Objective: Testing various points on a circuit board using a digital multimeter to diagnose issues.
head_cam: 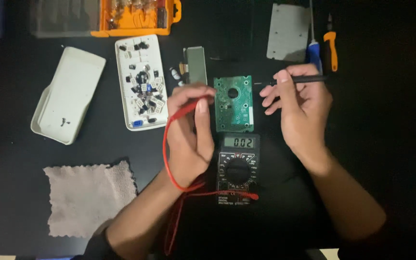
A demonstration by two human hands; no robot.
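both hands grip probes, left hand point(188, 130) the red probe point(191, 107), right hand point(297, 108) the black probe point(292, 80), tips near but not on the green circuit board point(233, 102) above the multimeter point(237, 168).

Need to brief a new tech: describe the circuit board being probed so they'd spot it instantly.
On the black table, find the multimeter at centre, between the left hand and right hand. Directly above it lies the circuit board. It is the only green thing there, rectangular, with a round hole.
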